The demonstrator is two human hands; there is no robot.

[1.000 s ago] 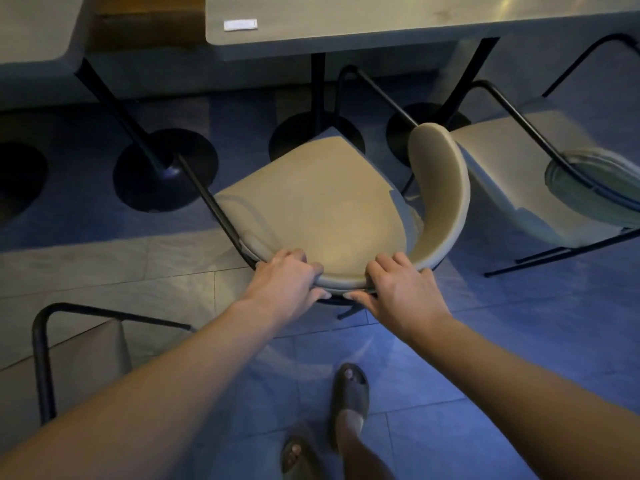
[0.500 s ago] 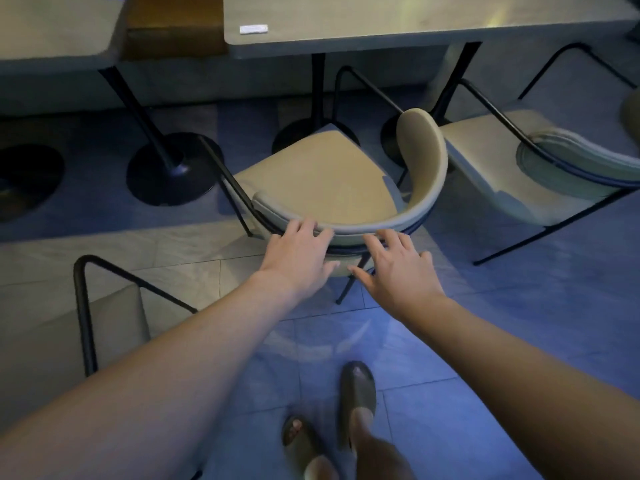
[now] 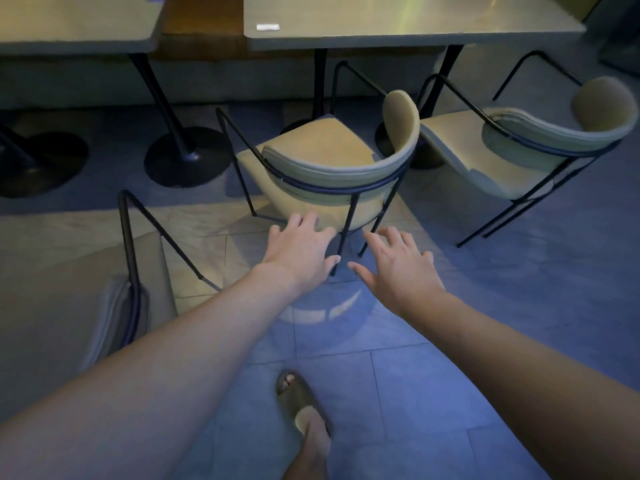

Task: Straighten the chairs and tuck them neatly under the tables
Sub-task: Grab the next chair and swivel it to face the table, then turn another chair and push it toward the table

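A beige chair (image 3: 325, 150) with a curved backrest and black metal frame stands in the middle, its seat front under the edge of the grey table (image 3: 398, 26). My left hand (image 3: 304, 249) and my right hand (image 3: 401, 265) hover just behind and below the backrest, fingers spread, holding nothing. A second beige chair (image 3: 512, 147) stands to the right at the same table. A third chair (image 3: 69, 306) sits at the near left, partly hidden by my left forearm.
Another table (image 3: 69, 22) stands at the far left on a black pedestal base (image 3: 187, 157). A wooden bench (image 3: 204, 19) runs behind the tables. My sandalled foot (image 3: 298, 407) is on the tiled floor below.
Both hands let go of the middle chair's backrest and drew back, fingers spread. The chair slid away toward the table and now stands further under it.
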